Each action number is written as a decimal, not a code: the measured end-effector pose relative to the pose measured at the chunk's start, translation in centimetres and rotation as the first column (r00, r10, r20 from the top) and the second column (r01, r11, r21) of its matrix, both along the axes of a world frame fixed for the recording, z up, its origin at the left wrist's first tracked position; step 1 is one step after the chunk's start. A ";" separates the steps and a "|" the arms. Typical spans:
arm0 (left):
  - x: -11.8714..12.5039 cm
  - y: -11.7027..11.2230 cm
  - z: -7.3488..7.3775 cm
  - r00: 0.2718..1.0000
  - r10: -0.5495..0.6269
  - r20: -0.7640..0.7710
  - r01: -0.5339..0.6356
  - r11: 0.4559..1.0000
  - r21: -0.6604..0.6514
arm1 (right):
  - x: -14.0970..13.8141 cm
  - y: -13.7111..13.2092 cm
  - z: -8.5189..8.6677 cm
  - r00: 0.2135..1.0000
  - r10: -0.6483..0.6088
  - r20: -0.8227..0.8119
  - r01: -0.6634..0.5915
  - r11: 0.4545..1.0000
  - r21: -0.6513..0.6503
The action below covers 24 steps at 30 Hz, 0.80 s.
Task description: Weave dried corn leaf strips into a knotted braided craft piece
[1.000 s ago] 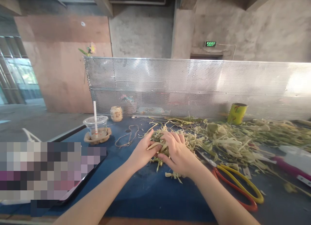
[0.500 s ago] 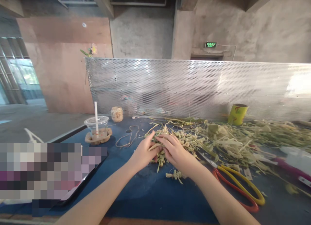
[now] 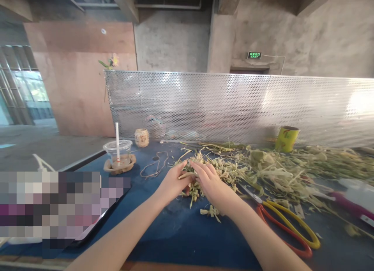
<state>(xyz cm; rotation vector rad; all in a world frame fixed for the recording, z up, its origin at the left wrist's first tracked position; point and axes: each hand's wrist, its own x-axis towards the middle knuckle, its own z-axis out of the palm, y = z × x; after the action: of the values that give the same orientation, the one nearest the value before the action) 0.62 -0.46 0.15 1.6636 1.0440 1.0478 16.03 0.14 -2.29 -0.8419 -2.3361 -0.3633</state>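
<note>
My left hand (image 3: 172,183) and my right hand (image 3: 210,185) meet over a heap of short, curled, pale-green dried plant strips (image 3: 230,167). Between them runs a pale husk-like strip (image 3: 188,175), pinched in the closed fingers of both hands. Part of it is hidden behind my fingers. A small loose cluster of strips (image 3: 210,212) lies just below my right hand. To the right of that wrist rest scissors (image 3: 288,220) with one yellow and one red handle, their blades pointing at the heap.
Longer dried leaves (image 3: 292,169) spread over the blue table (image 3: 175,240) at right, near a yellow-green cylinder (image 3: 287,139). At left stand a lidded plastic cup (image 3: 119,152) with a straw and a woven jar (image 3: 142,138). Thin cord (image 3: 154,169) lies between. A perforated metal screen (image 3: 187,103) closes the back.
My hands stay almost in place over the heap, with the strip still between them. The fingers of my right hand have shifted slightly. The whole view has moved a little.
</note>
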 end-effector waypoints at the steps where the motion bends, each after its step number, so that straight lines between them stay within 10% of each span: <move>1: 0.0 0.0 0.0 1.000 0.012 0.004 -0.012 1.000 -0.010 | 0.0 0.0 0.0 1.000 -0.012 0.001 0.012 1.000 0.012; 24: -0.4 -0.1 -0.1 0.998 -0.006 -0.066 0.005 1.000 -0.015 | 0.6 -1.0 0.9 0.994 0.053 0.093 -0.040 0.989 -0.142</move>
<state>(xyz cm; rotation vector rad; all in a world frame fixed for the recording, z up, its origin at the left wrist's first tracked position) 0.25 -0.59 0.06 1.6986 1.0867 0.9845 16.60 -0.84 -1.42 -0.8506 -2.4900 -0.2270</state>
